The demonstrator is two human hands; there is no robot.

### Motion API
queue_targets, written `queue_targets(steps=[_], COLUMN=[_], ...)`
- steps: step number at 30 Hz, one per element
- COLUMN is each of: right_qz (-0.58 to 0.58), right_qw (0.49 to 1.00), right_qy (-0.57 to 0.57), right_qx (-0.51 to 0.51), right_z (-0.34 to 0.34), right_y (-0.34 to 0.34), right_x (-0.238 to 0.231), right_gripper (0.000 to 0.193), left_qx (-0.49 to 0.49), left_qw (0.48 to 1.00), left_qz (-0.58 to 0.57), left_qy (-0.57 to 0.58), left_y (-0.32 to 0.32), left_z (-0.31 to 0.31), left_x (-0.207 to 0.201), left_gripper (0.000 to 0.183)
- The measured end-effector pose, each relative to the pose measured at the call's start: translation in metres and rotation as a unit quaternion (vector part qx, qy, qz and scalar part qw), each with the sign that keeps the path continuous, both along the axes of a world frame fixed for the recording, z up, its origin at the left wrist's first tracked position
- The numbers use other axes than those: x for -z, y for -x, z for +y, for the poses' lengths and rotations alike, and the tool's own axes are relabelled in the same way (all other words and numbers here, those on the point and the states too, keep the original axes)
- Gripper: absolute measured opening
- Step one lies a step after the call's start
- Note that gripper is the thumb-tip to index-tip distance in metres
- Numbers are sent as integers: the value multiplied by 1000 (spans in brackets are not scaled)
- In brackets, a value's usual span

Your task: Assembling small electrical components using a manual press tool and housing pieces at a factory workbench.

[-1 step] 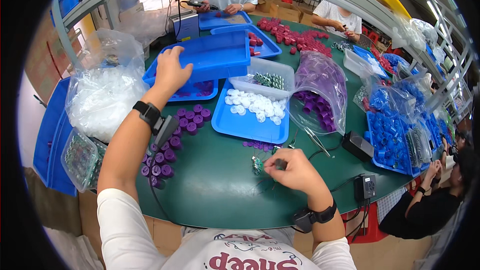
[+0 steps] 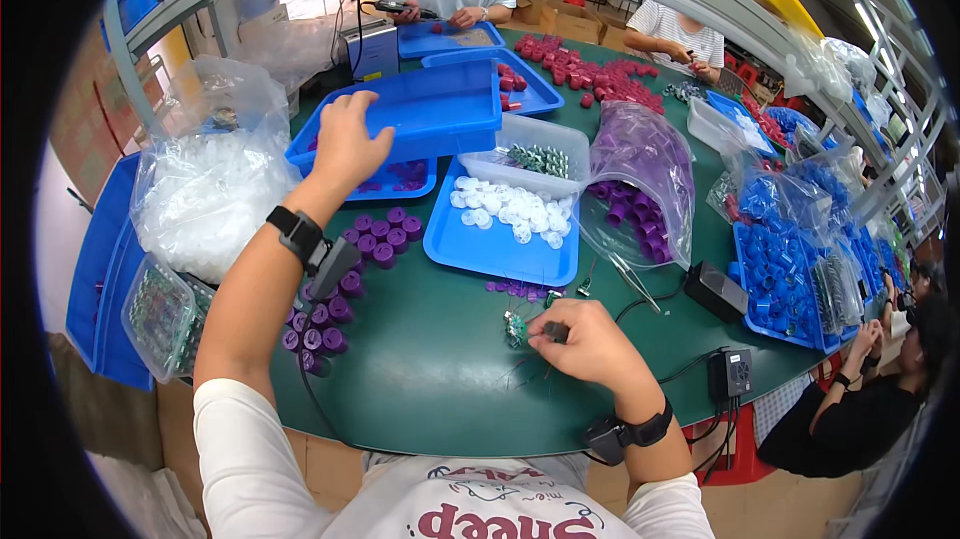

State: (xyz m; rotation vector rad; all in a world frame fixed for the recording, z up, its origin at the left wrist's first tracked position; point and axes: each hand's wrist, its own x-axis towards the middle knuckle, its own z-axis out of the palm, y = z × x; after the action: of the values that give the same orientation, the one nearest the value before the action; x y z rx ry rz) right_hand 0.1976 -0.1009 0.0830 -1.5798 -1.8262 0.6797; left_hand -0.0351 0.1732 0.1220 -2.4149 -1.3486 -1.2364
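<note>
Head view. I saw the green circuit board (image 2: pixel 515 329) at nine o'clock from the right hand (image 2: pixel 585 339), the nearer one, its long axis roughly eleven-to-five. Those fingers were bunched, their grip indeterminable; the left hand (image 2: pixel 350 142) lay spread at the blue tray (image 2: pixel 440 111).

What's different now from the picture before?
Just a little! The left hand shifted slightly right, and the right hand a tiny bit left. Nothing looks newly grabbed or let go. The tilted blue tray, purple caps and white pieces stayed put.
</note>
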Motion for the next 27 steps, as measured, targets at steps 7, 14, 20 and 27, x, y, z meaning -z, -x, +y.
queue_targets(steps=[7,14,20,27], right_qz=[-163,-202,-184,-76], right_qw=[985,979,979,991], right_qy=[47,-18,-66,-110], right_qx=[42,-8,-49,-10], right_z=[4,3,4,3], right_y=[21,19,18,2], right_x=[22,38,39,27], right_gripper=[17,20,17,13], left_qx=[244,128,143,175], left_qw=[956,944,950,972], left_qz=[68,201,208,54], left_qy=[145,229,182,146], left_y=[-50,-87,-103,-88], left_z=[-69,-58,-44,-63], left_x=[10,63,87,72], left_gripper=[22,23,25,20])
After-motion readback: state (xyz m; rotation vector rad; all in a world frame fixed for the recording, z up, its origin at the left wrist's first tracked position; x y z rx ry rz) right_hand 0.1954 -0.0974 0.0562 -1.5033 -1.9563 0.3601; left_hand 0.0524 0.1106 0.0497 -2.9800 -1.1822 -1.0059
